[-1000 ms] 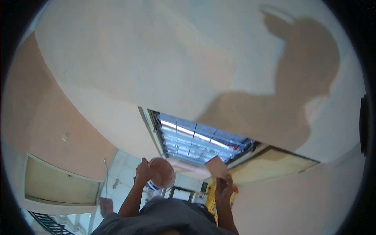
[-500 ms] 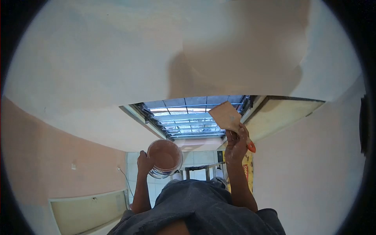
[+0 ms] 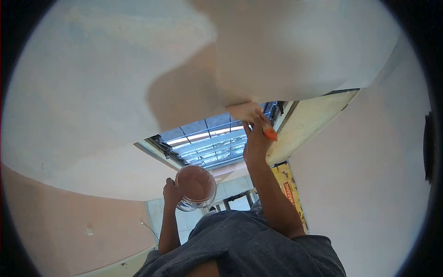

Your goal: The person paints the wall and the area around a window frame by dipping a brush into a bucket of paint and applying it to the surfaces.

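The view is upside down. My left hand [image 3: 171,194] grips the side of a small clear pot [image 3: 195,187] holding pinkish-brown paste. My right hand [image 3: 255,141] is raised and closed on the orange handle of a wide putty knife [image 3: 246,111]. The knife's flat blade is coated in the same paste and its edge meets the pale wall surface [image 3: 286,51] where a tan patch ends. My grey shirt fills the bottom of the frame.
A louvered glass window [image 3: 207,143] sits between my hands. A yellow printed panel [image 3: 288,189] hangs by my right forearm. Peach walls surround the window, and a tiled floor [image 3: 180,217] shows beyond the pot.
My right hand has risen with the putty knife from beside the pot up to the wall surface. The pot has stayed roughly level. The camera has tilted.
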`<action>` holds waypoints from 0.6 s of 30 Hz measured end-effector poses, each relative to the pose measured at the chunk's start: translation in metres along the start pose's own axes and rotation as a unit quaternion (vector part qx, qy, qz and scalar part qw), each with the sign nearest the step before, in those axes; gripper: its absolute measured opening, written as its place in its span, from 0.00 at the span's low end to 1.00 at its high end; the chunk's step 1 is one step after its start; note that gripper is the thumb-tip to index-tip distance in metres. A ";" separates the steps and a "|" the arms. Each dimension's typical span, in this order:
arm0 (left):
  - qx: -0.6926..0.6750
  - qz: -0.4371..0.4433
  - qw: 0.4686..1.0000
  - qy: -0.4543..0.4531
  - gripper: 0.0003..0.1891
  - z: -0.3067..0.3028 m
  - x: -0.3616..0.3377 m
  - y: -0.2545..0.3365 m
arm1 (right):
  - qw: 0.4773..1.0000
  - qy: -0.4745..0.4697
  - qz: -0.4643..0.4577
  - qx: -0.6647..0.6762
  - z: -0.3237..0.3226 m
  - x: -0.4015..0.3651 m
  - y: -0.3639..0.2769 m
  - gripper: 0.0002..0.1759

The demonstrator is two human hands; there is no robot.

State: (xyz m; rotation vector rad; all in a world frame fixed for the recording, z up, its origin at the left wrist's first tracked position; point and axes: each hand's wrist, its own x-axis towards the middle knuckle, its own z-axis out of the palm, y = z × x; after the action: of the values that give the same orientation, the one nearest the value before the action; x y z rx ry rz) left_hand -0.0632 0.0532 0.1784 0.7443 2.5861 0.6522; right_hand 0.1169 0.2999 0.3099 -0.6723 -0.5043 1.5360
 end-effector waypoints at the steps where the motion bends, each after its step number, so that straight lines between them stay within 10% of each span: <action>1: 0.007 0.008 1.000 -0.002 0.21 -0.002 0.003 0.001 | 1.000 -0.003 -0.004 0.002 0.017 0.003 -0.007 0.15; 7: 0.020 0.043 0.999 -0.005 0.20 -0.006 0.009 0.000 | 0.964 -0.122 -0.233 0.030 0.116 0.001 -0.092 0.14; 18: -0.003 0.069 0.998 -0.012 0.19 -0.010 0.012 -0.005 | 0.993 -0.021 -0.117 0.002 -0.016 0.005 0.021 0.15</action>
State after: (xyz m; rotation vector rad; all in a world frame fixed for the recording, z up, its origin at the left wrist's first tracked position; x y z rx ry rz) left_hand -0.0789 0.0533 0.1816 0.9301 2.5255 0.6871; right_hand 0.1122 0.3023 0.2835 -0.5576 -0.5894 1.3322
